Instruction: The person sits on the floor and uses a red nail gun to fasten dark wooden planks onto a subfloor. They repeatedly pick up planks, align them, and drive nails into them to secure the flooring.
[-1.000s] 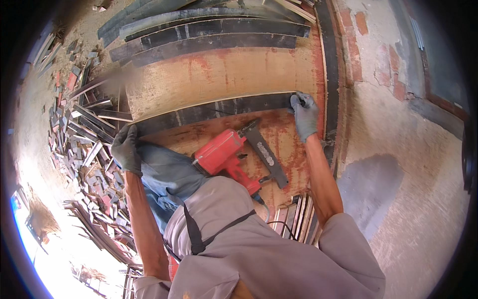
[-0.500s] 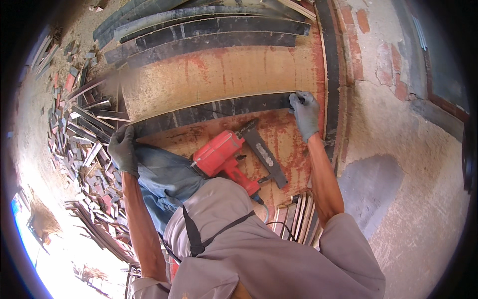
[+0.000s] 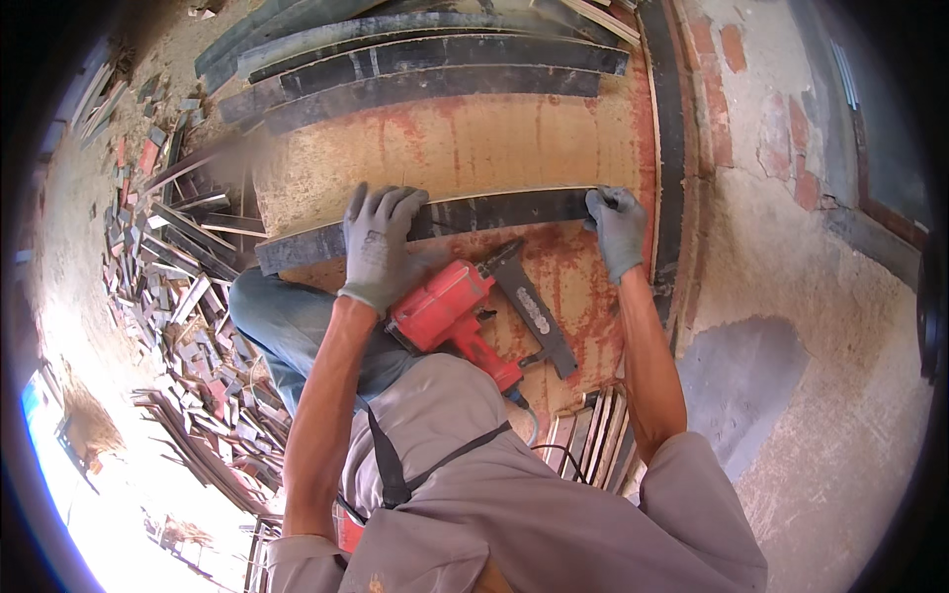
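Note:
A long dark wooden strip [image 3: 494, 211] runs left to right in front of me on the worn plywood board. My right hand [image 3: 617, 229], in a grey glove, is closed around the strip's right end. Along the strip, left of its middle, my gloved left hand [image 3: 378, 247] lies across it with the fingers stretched out over the far edge. Just below the strip rests a red nail gun [image 3: 445, 308] with a black magazine, partly against my left leg. Neither hand touches it.
Several dark strips [image 3: 445, 49] lie side by side at the board's far end. Heaped wood offcuts [image 3: 188, 326] cover the ground on the left. A dark-faced edge piece [image 3: 671, 148] borders the board at right, beside a wall [image 3: 850, 395]. More narrow strips [image 3: 598, 435] sit near my right elbow.
My left hand has left the strip's left end and moved right, now spread flat over it. My right hand stays at the right end. The whole view has shifted slightly.

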